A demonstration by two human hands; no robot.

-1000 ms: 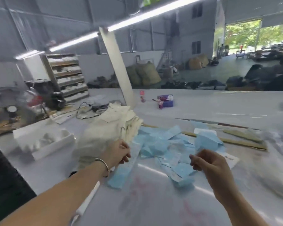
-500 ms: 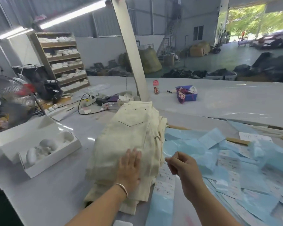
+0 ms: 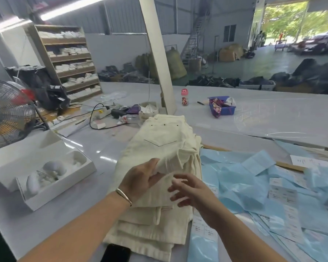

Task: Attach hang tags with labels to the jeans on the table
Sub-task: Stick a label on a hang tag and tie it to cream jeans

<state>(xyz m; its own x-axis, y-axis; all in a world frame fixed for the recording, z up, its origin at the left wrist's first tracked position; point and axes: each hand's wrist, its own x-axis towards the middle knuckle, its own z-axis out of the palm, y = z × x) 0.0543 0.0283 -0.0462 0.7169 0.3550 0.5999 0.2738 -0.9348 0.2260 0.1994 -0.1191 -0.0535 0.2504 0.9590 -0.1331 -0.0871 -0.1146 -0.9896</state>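
Cream jeans (image 3: 159,148) stacked mid-table (image 3: 254,118), back pocket up. Left hand (image 3: 140,178) on stack, thumb and fingers pinching raised fold of top pair. Right hand (image 3: 191,191) just beside left, over stack, fingers spread and loose, holding nothing. Blue label sheets (image 3: 254,178) strewn right of stack, some touching its edge. White box (image 3: 45,174) left of stack. Phone (image 3: 116,253) at near edge, below jeans. Fan (image 3: 8,112) far left.
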